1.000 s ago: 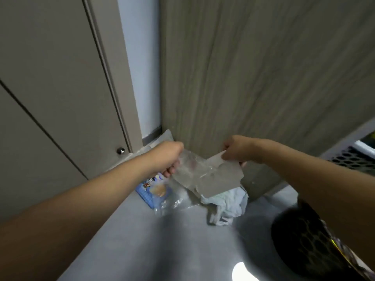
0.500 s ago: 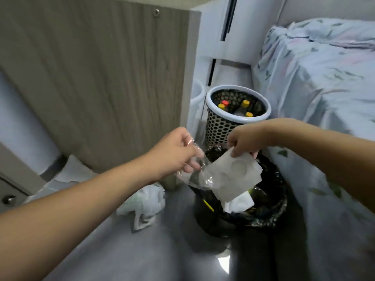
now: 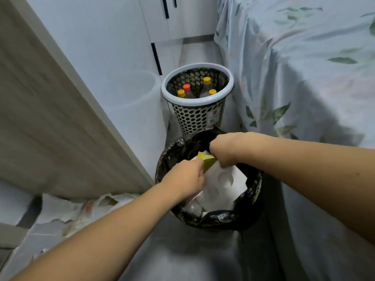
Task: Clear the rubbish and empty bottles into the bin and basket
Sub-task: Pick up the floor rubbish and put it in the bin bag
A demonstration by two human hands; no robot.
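Both hands sit right over the black-bagged round bin (image 3: 251,201). The left hand (image 3: 183,180) and right hand (image 3: 224,150) each pinch the white moulded plastic packaging (image 3: 224,182), which hangs straight below them, so letting go drops it in.

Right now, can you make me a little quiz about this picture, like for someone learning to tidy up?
1. How many bottle caps show in the perforated basket?
2. True or false: both hands are over the bin with the black liner.
3. Which lies on the floor to the left of the bin? A) torn paper and wrappers B) a shoe C) a book

Key
1. Four: three yellow caps and one red cap.
2. True. The left hand and the right hand are over its opening, on white packaging.
3. A, the torn paper and wrappers.
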